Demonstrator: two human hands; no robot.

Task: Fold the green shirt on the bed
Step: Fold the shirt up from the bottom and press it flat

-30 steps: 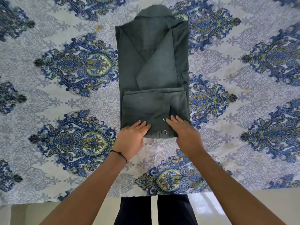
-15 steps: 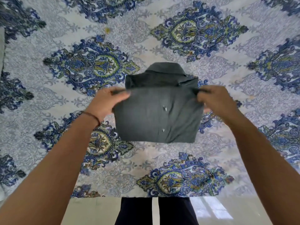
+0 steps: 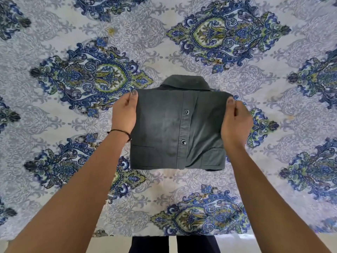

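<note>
The dark green shirt (image 3: 164,128) is folded into a compact square, button placket and two snaps facing up, collar poking out at its far edge. It sits in the middle of the bed. My left hand (image 3: 125,114) grips the shirt's left edge, thumb on top near the far corner. My right hand (image 3: 236,121) grips the right edge the same way, thumb on the top corner. The fingers of both hands are hidden under the cloth. Whether the bundle rests on the bed or is held just above it I cannot tell.
The bed is covered by a white sheet (image 3: 182,181) with blue and green ornate medallions. Its near edge (image 3: 164,234) runs along the bottom, with my dark trousers (image 3: 173,244) and pale floor below it.
A second ago my hands lay flat on the shirt's folded lower end. Since then the lower part was brought up over the rest, and both hands now grip the sides of the square bundle.
</note>
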